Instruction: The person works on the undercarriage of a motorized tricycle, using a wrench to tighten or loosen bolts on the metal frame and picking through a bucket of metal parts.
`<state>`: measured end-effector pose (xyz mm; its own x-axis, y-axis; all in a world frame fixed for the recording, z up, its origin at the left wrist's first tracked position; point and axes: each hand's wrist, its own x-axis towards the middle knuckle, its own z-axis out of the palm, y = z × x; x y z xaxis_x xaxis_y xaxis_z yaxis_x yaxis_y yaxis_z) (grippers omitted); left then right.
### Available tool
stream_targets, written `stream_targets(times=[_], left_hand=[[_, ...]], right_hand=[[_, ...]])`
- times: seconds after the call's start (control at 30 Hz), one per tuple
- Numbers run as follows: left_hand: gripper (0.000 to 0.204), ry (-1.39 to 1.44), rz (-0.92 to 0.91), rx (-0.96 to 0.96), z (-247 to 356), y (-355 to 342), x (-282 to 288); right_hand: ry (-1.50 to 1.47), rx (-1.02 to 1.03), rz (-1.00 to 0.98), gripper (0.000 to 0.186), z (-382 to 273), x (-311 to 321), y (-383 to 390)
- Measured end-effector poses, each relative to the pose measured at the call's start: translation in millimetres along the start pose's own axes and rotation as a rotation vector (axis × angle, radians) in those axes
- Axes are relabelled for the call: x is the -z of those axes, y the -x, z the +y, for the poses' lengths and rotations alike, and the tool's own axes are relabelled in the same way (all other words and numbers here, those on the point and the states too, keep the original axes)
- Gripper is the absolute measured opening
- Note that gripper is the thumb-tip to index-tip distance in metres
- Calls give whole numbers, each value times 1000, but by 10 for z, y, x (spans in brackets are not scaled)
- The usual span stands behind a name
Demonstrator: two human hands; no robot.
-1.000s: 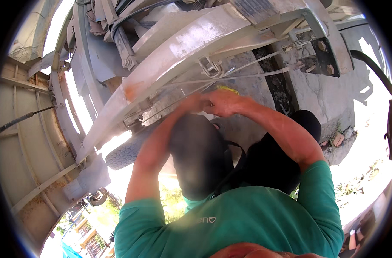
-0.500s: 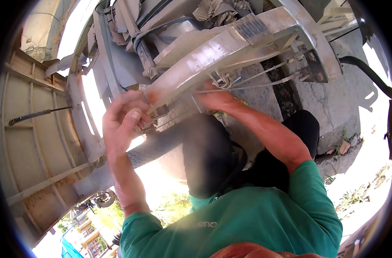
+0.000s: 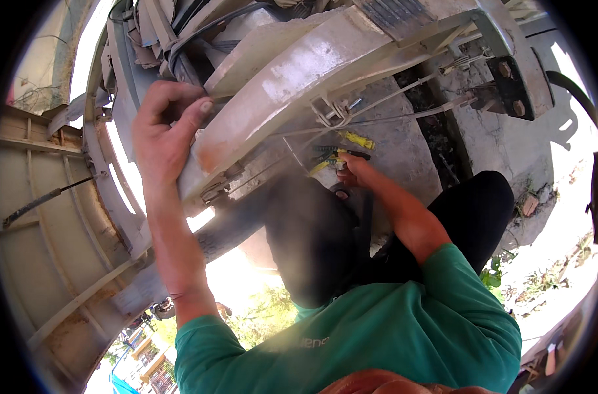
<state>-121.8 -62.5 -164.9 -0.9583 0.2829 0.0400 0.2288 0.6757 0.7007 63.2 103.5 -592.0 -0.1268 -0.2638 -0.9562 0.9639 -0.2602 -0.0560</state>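
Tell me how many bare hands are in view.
2: the left bare hand beside the grey, curved metal beam; the right bare hand, its fingers partly hidden, near the bright yellow, elongated tool.

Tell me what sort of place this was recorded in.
Probably an outdoor vehicle-repair spot: a large pale metal beam with thin rods beneath it, a yellow-handled tool on the concrete ground, and sunlit greenery.

Pale metal beam curves from near left to far right, rust-stained at left; yellow-and-dark hand tools lie on its near side.
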Motion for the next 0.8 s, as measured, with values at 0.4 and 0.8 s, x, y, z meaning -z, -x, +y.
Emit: stream_targets(times=[0.4,0.8], left_hand=[[15,45,-37,104,-68,66,56],[24,102,-96,47,-34,63,108]], right_hand=[[62,726,809,33,58,462,36],[1208,646,173,38,-1286,1079,2739]])
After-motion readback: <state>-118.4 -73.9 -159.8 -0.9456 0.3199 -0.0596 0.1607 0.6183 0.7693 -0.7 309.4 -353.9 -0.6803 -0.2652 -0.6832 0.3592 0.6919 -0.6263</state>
